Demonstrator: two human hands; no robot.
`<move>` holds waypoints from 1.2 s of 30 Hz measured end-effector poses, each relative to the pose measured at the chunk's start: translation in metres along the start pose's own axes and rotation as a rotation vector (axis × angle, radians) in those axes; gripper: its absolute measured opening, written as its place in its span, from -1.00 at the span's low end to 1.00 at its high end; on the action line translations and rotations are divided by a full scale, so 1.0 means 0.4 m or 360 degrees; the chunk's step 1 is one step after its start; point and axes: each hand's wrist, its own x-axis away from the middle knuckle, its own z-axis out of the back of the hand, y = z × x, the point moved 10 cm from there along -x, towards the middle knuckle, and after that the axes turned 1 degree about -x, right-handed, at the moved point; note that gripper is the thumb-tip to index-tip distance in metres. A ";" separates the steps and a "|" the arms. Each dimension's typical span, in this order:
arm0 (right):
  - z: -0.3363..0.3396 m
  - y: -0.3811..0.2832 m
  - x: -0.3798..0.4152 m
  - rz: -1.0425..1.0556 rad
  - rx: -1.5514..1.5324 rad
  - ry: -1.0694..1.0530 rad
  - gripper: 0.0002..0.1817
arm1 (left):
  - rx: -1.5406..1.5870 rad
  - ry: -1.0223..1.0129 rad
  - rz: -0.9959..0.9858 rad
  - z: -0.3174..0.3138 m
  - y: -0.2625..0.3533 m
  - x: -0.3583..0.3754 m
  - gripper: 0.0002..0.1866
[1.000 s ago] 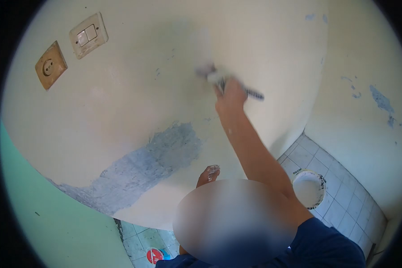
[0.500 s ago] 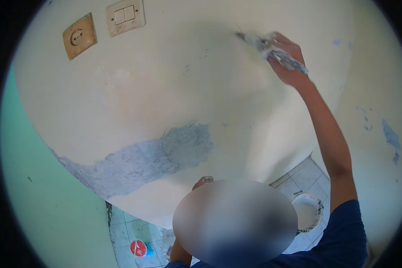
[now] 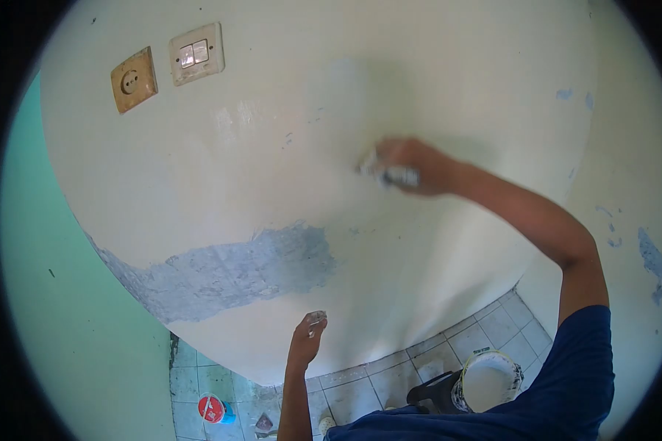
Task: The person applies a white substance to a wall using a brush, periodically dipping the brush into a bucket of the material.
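My right hand (image 3: 418, 165), smeared by motion, is wrapped round a putty knife (image 3: 401, 176) coated in white filler. Its blade end points left, against or very near the cream wall (image 3: 390, 250). Low in the view, my left hand (image 3: 307, 339) is held up before the wall with its fingers curled together. White smears cover its fingertips, and whether something sits between them is hidden. Between and left of the hands, a bare grey patch (image 3: 235, 268) crosses the wall.
A socket (image 3: 134, 79) and a double light switch (image 3: 196, 54) are at upper left. On the tiled floor (image 3: 353, 397) stand a bucket of white paste (image 3: 490, 382), partly behind my sleeve, and a small red-and-blue tub (image 3: 215, 409). A green wall (image 3: 95, 316) adjoins at left.
My right hand with the putty knife has come down and left across the wall. My left hand now shows fully, lower and further left. The camera view has shifted.
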 end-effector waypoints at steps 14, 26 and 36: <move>0.185 0.012 -0.158 0.0203 0.0795 0.0213 -0.89 | -0.0333 0.0193 -0.1001 0.177 0.661 -0.078 -0.77; 0.215 -0.006 -0.268 0.0218 -0.0153 0.0391 -0.83 | -0.0366 0.0219 -0.0846 0.252 0.630 -0.099 -0.72; 0.163 -0.102 -0.340 0.0457 0.0541 0.0315 -0.79 | -0.0521 0.0470 -0.0929 0.356 0.657 -0.057 -0.76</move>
